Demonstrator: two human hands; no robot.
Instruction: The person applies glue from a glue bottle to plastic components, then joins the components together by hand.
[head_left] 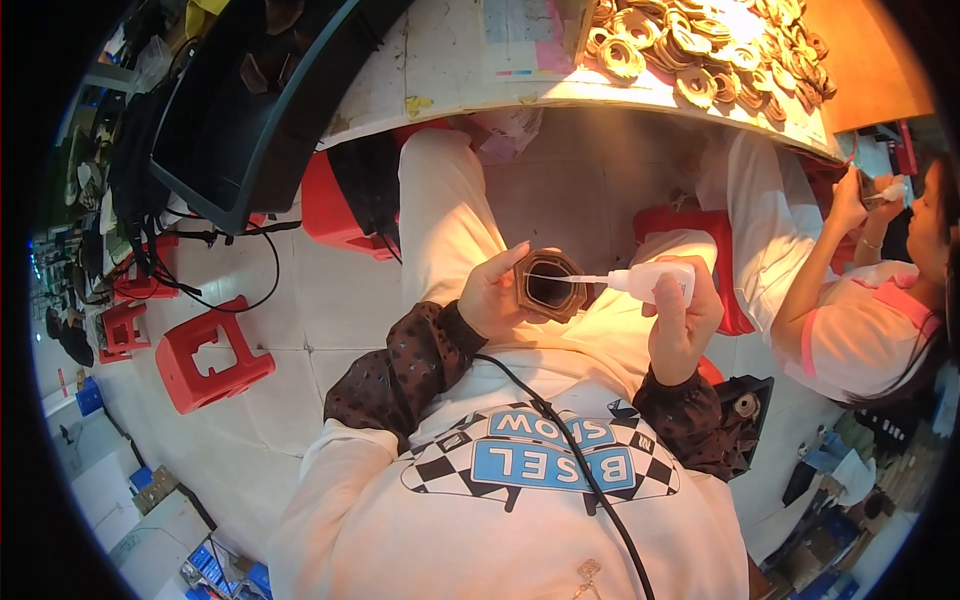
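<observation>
Over my lap, my left hand [488, 297] grips a brown, many-sided hollow piece [551, 256] by its left side, thumb along the upper rim. Its dark opening faces up toward me. My right hand [686, 322] is wrapped round a white squeeze bottle [642, 279] lying sideways. The bottle's long thin nozzle points left and reaches across the piece's right rim over the opening. Whether the tip touches the inner wall, I cannot tell.
A heap of brown rings [620, 58] lies under bright light on the worktable [450, 80]. At upper left is a black bin [225, 190]. A red stool [210, 365] stands left. A co-worker [865, 315] sits right, holding something. A black cable [560, 420] crosses my shirt.
</observation>
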